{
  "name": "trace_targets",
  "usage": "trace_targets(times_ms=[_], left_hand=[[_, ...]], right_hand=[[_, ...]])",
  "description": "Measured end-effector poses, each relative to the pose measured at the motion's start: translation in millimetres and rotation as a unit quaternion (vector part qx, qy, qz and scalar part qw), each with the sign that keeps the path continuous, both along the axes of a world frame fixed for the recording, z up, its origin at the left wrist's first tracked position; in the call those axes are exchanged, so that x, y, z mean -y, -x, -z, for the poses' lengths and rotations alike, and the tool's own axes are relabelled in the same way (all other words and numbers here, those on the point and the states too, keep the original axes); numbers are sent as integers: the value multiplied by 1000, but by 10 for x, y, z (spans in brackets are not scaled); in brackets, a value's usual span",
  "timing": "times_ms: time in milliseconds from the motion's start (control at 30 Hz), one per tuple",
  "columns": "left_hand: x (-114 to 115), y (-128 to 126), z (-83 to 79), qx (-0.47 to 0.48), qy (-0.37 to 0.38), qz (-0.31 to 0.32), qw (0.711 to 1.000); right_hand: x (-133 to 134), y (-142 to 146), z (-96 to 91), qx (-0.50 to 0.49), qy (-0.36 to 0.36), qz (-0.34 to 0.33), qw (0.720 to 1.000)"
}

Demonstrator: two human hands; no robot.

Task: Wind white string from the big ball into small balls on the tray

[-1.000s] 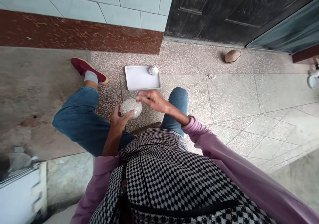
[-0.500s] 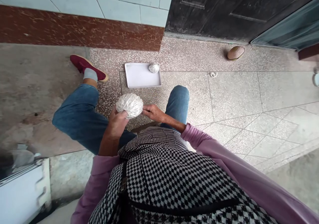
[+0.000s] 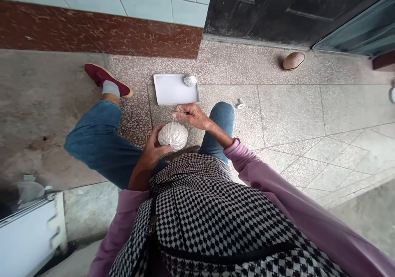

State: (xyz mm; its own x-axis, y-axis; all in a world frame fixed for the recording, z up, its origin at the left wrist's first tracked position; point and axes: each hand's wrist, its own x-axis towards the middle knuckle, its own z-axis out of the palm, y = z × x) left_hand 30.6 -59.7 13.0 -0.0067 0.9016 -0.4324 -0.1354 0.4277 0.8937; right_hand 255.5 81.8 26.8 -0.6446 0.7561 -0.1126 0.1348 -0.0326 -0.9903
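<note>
A large ball of white yarn (image 3: 173,137) sits in my left hand (image 3: 152,147), whose fingers and thumb wrap its left side. Just above the ball, my right hand (image 3: 191,116) pinches a white strand that runs down onto the ball's top. Beyond my hands, a white tray (image 3: 173,92) lies on the floor. Inside its upper right corner rests a smaller white yarn ball (image 3: 190,80). A short loose coil of white yarn (image 3: 240,103) lies on the floor right of my knee.
A rounded brownish object (image 3: 293,61) stands on the floor near the dark door (image 3: 256,18). The tiled wall (image 3: 148,5) with a red-brown base rises ahead. At lower left is a white box-like object (image 3: 31,236). My left foot wears a red shoe (image 3: 97,75).
My right hand has risen from beside the ball to above it with the strand. The ball has shifted right and turned in my left hand. The loose floor coil has slid left toward my knee.
</note>
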Motion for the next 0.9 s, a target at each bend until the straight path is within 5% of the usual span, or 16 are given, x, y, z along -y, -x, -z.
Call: trace_targets(times_ms=[267, 567, 700, 900], left_hand=[[100, -62, -228, 164, 22, -8, 986], [335, -78, -208, 187, 58, -37, 980], [236, -137, -198, 170, 29, -30, 985], [57, -57, 60, 41, -2, -91, 995]], right_hand=[[453, 165, 497, -33, 106, 69, 991], [504, 80, 570, 9, 65, 82, 994], [417, 82, 536, 44, 50, 112, 991], [391, 278, 563, 70, 60, 62, 994]])
